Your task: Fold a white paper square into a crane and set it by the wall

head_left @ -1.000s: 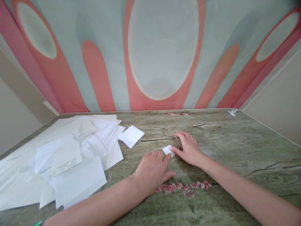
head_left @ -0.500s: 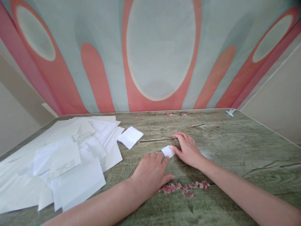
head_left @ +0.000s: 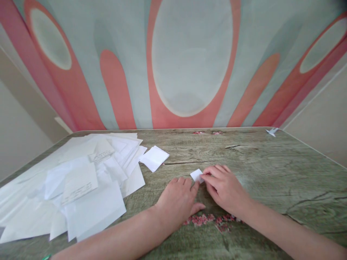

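A small white folded piece of paper (head_left: 196,174) lies flat on the table between my hands. My left hand (head_left: 177,198) rests palm down at its near left, fingers stretched out, thumb apart, the index fingertip touching the paper's near edge. From the right, my right hand (head_left: 226,187) has its thumb and fingers drawn together at the paper's right corner, closed on it. My right fingers cover part of that corner. Farther left lies a small stack of white square papers (head_left: 154,158).
A large spread pile of white sheets (head_left: 94,213), some with printed lines, covers the table's left side. At the far right corner sits a small folded white paper shape (head_left: 271,132). The wood-patterned table (head_left: 271,169) ends at a patterned backdrop (head_left: 189,65).
My right hand has come nearer and its fingers have drawn together at the paper's right corner. My left hand stays about where it was. The view has shifted slightly.
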A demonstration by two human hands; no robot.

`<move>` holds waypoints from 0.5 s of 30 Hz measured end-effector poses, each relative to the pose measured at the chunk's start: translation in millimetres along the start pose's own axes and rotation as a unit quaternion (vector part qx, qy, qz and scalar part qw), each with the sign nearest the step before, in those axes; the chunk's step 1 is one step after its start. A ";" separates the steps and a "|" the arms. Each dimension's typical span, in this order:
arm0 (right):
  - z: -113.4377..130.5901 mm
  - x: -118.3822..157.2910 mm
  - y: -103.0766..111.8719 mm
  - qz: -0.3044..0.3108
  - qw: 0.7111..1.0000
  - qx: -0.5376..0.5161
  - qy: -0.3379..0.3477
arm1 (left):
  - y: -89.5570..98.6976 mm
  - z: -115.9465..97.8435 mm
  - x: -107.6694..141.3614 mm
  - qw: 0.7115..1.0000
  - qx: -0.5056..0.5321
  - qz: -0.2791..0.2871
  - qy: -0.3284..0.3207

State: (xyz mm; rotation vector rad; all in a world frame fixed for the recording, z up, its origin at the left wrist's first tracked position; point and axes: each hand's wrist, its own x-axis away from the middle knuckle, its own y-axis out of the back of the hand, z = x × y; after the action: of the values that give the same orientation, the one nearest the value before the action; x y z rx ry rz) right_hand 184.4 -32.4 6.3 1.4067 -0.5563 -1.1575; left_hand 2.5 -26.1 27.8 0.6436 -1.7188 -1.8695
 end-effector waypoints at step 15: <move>13.5 -2.8 2.7 0.090 0.989 0.117 -0.005 | 1.4 -0.5 -0.5 1.000 0.007 0.008 -0.004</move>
State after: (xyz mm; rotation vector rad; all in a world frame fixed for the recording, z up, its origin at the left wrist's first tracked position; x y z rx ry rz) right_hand 172.4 -36.8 11.9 1.5150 -0.8314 -0.9781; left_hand 3.3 -26.2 29.1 0.6273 -1.7380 -1.8525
